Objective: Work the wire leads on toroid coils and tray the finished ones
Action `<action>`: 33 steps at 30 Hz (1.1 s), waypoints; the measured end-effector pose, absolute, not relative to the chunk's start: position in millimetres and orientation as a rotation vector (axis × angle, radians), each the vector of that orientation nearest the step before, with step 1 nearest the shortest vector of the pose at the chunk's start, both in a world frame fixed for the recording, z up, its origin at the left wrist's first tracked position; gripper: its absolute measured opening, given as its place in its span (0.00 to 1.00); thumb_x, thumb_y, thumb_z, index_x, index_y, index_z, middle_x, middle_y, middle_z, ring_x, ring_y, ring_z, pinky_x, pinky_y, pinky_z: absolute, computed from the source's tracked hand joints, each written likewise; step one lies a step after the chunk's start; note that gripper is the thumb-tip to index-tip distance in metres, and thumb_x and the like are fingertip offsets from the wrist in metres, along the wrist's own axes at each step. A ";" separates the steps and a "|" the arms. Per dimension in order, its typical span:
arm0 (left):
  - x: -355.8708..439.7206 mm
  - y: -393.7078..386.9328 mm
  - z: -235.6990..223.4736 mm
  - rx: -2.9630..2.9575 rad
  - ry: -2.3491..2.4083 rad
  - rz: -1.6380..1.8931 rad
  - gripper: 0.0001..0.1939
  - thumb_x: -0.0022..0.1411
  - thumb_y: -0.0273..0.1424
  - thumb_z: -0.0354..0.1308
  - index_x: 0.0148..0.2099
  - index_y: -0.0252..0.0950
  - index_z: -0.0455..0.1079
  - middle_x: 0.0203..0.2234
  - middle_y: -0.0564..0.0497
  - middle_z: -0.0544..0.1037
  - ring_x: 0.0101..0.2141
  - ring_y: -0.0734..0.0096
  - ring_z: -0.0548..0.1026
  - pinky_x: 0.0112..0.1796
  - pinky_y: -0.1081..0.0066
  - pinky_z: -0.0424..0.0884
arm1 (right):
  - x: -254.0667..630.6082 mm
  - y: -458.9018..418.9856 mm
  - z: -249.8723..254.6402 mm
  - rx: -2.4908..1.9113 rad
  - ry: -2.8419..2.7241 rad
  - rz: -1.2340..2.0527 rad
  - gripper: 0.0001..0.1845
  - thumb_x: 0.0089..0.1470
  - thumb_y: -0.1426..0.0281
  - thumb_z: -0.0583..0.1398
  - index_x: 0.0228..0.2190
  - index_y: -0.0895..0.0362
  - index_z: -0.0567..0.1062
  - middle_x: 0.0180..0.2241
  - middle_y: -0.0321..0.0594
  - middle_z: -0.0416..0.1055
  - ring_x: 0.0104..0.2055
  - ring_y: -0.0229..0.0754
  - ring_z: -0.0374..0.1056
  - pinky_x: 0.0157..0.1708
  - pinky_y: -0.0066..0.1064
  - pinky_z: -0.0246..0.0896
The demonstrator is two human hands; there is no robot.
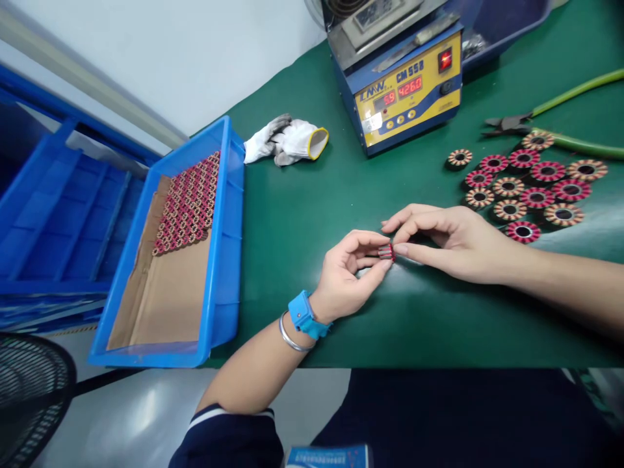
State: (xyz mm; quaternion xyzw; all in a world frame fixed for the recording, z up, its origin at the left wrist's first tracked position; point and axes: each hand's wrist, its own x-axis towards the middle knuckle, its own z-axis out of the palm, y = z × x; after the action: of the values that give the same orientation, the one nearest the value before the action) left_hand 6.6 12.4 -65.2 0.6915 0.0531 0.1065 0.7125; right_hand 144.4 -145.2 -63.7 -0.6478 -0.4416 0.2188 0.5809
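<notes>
Between the fingertips of my left hand (351,270) is a small motor stator (387,252) with red windings, turned on its side. My right hand (446,244) touches its right side with thumb and fingers, so both hands are closed on it. The fingers hide much of the stator. To the right, several more wound stators (536,196), some red and some copper-coloured, lie grouped on the green table (302,214). A blue band and a metal bangle are on my left wrist.
A blue bin (227,260) at left holds rows of stators (190,208) on cardboard. White gloves (292,142) lie behind my hands. A blue-and-yellow CM 558 unit (409,91) with lit digits stands at the back, green-handled cutters (511,123) to its right.
</notes>
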 end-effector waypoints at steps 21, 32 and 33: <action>6.5 13.2 -63.9 1.508 0.250 0.203 0.25 0.58 0.37 0.72 0.55 0.37 0.72 0.54 0.42 0.72 0.48 0.62 0.80 0.42 0.72 0.82 | 143.1 -145.1 -60.6 -1.490 -0.971 0.520 0.07 0.51 0.62 0.70 0.29 0.52 0.82 0.43 0.43 0.79 0.44 0.49 0.76 0.51 0.45 0.71; 7.3 11.2 -62.8 1.556 0.261 0.288 0.18 0.57 0.35 0.73 0.46 0.34 0.74 0.45 0.45 0.76 0.42 0.69 0.80 0.46 0.70 0.81 | 135.7 -148.7 -59.2 -1.533 -1.079 0.350 0.05 0.54 0.66 0.68 0.27 0.52 0.81 0.50 0.46 0.75 0.53 0.54 0.73 0.55 0.49 0.69; 7.6 10.8 -62.6 1.557 0.272 0.293 0.18 0.57 0.36 0.73 0.46 0.34 0.74 0.42 0.46 0.77 0.42 0.69 0.80 0.47 0.70 0.81 | 133.2 -149.9 -56.9 -1.536 -1.133 0.319 0.04 0.54 0.67 0.68 0.27 0.52 0.81 0.52 0.46 0.74 0.54 0.54 0.72 0.55 0.50 0.69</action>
State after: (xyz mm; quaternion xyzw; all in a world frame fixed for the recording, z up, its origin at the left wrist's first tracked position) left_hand 7.6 10.8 -62.6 0.6972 0.1219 0.1312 0.6942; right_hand 133.2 -149.9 -56.9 -0.6535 -0.4822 0.1358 0.5674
